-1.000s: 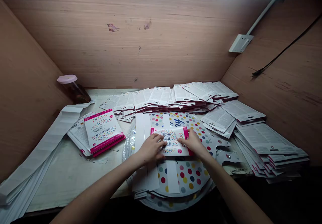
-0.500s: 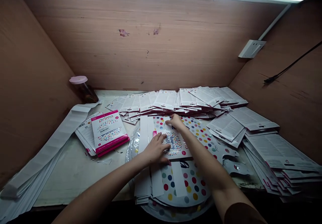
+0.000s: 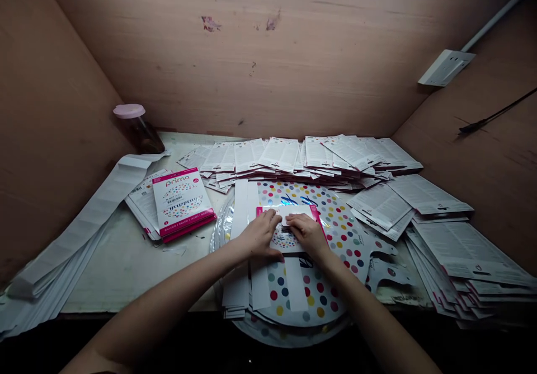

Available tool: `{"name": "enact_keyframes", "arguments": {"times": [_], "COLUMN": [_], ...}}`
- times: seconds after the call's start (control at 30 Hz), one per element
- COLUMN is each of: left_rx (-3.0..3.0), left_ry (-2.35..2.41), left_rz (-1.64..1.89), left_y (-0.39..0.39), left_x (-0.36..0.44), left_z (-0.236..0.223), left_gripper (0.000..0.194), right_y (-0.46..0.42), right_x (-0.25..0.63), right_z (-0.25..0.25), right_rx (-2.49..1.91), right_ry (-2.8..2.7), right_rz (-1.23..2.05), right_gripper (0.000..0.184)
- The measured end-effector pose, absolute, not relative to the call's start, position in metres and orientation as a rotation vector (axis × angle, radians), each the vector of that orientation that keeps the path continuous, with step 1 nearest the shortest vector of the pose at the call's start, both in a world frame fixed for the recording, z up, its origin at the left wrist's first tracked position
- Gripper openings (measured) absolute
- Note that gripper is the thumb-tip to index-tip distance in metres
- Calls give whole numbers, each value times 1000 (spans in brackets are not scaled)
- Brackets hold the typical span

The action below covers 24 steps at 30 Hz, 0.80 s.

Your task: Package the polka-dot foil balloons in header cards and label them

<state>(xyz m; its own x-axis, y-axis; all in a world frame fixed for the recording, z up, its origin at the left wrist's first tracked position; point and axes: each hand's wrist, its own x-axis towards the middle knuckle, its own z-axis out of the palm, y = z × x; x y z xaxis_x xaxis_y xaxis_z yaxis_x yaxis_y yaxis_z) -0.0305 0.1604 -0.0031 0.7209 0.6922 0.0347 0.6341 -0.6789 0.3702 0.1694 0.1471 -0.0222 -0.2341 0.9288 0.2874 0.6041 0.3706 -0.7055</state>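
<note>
A white and pink balloon packet with a dotted round print lies on top of a stack of flat, dotted foil balloons. My left hand rests over the packet's left side, fingers laid across it and thumb apart near the lower edge. On the packet's right half, my right hand is closed in a pinch on a small white paper piece, close to the left fingertips. Fingers partly cover that piece. White paper strips run beneath the packet across the balloons.
Printed packets line the back of the table, and more packets are piled at right. At left are a pink-topped packet stack, a folded white paper band and a lidded jar. A socket is on the wall.
My right hand left the packet's right edge, reached to the white strip above it, then came back down with a white piece. My left hand stayed on the packet. The camera view shifted.
</note>
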Motion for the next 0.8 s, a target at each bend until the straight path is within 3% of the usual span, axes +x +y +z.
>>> {"name": "enact_keyframes", "arguments": {"times": [0.07, 0.27, 0.4, 0.6, 0.8], "left_rx": [2587, 2637, 2695, 2820, 2854], "left_ry": [1037, 967, 967, 967, 968], "left_rz": [185, 19, -49, -135, -173], "left_y": [161, 166, 168, 169, 170], "left_x": [-28, -24, -23, -23, -23], "left_z": [-3, -5, -3, 2, 3], "left_gripper": [105, 93, 95, 98, 99], "right_y": [133, 69, 18, 12, 21], "right_x": [165, 181, 199, 197, 194], "right_z": [-30, -24, -21, -31, -17], "right_rx": [-1307, -1162, -1010, -871, -869], "right_ry": [-1957, -2169, -2463, -2562, -2711], "right_rz": [576, 585, 420, -30, 28], "right_gripper": [21, 24, 45, 39, 36]}}
